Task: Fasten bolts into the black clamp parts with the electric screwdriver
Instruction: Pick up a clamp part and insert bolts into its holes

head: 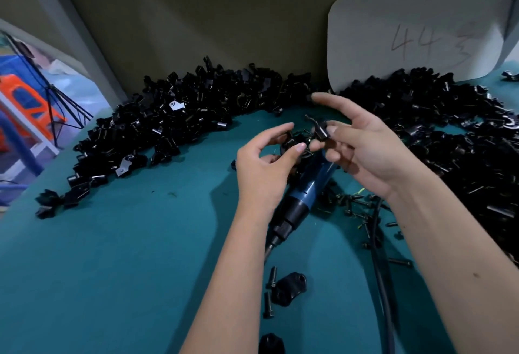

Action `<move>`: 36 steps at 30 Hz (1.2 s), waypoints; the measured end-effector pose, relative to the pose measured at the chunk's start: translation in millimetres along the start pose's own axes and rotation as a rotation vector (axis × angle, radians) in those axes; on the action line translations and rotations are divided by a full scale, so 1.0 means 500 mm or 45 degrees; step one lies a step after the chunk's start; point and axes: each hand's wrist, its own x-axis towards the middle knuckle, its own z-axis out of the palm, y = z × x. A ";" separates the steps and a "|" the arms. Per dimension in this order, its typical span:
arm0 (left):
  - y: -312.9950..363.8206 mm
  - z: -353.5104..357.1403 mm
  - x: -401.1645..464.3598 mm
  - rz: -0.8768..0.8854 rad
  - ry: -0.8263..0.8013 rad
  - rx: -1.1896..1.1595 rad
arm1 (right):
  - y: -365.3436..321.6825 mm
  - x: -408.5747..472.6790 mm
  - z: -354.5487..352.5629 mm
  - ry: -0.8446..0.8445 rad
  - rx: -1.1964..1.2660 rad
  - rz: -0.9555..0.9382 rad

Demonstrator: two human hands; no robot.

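My right hand (362, 146) pinches a black clamp part (320, 130) between thumb and middle finger, with the index finger stretched out above it. My left hand (264, 165) hovers just left of it with fingers curled around small dark pieces (290, 140); what exactly they are I cannot tell. Under both hands the blue and black electric screwdriver (306, 190) lies on the green table mat (126, 255), its cable (379, 255) running toward me. A clamp part (289, 287) and two bolts (272, 278) lie near the front.
A long heap of black clamp parts (182, 117) curves along the back wall, with a second heap (449, 134) on the right. Loose bolts (362, 210) are scattered by my right wrist. A white card (415, 33) marked 44 leans on the wall.
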 end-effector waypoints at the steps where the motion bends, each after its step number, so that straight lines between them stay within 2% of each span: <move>1: 0.001 -0.001 0.000 0.006 -0.004 -0.022 | 0.001 -0.001 0.001 -0.002 0.027 0.018; 7: 0.005 -0.011 -0.002 0.035 -0.047 -0.059 | 0.003 -0.004 -0.010 -0.046 0.050 0.096; 12: 0.001 -0.009 0.001 0.052 -0.087 -0.023 | 0.009 -0.004 -0.009 0.027 0.022 0.100; 17: -0.002 -0.001 -0.007 0.037 -0.096 -0.044 | 0.025 0.010 0.003 0.297 -0.217 -0.121; 21: 0.004 0.003 -0.011 -0.015 -0.151 -0.234 | 0.040 0.013 0.012 0.300 -0.474 -0.258; 25: -0.002 0.012 -0.013 -0.084 -0.153 -0.300 | 0.033 0.015 0.024 0.336 -0.695 -0.255; 29: -0.001 0.009 -0.005 -0.148 -0.090 -0.437 | 0.025 0.012 0.024 0.221 -0.980 -0.362; 32: -0.001 0.002 -0.001 -0.148 -0.101 -0.477 | 0.018 0.007 0.024 0.022 -0.976 -0.335; 34: -0.001 0.002 0.000 -0.151 -0.091 -0.452 | 0.012 0.003 0.023 -0.093 -0.966 -0.292; 36: -0.001 0.003 -0.002 -0.152 -0.082 -0.450 | 0.003 0.002 0.016 -0.062 -0.925 -0.133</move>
